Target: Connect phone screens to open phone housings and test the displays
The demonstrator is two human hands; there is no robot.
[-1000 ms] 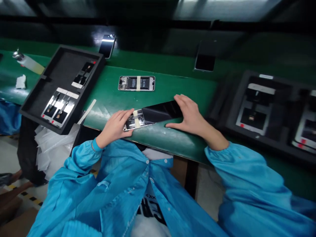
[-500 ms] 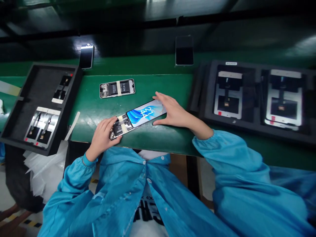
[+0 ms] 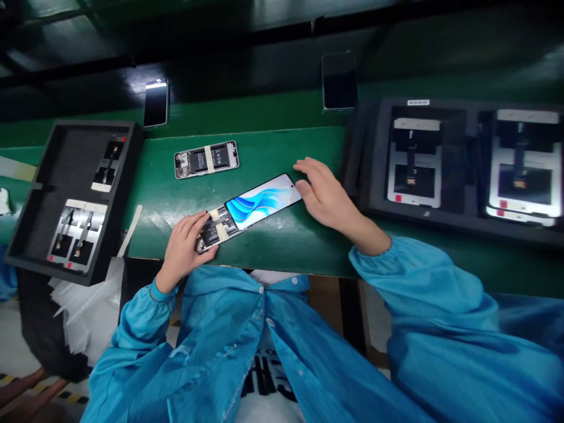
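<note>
A lit phone screen (image 3: 264, 201) with a blue wave picture lies slantwise over an opened phone body (image 3: 218, 229), whose inner parts and tape strips show at the left end. My left hand (image 3: 181, 247) grips that end between fingers on the far edge and thumb on the near edge. At the screen's right end is my right hand (image 3: 326, 194), fingers apart and holding nothing; its thumb is close to the screen's corner, and whether it touches I cannot tell. Behind them lies a second opened phone (image 3: 207, 159) with a battery and a tape strip across it.
On the left, a black foam tray (image 3: 83, 132) holds several screen panels (image 3: 77, 235). Stacked black trays (image 3: 458, 205) with more panels (image 3: 414, 163) stand on the right. Two dark-screened phones, one left (image 3: 155, 103) and one right (image 3: 339, 81), are at the back of the green bench (image 3: 282, 258).
My right hand has drawn back rightward from the screen's end, letting go of its edges. The clock digits on the screen are gone. My left hand keeps its grip.
</note>
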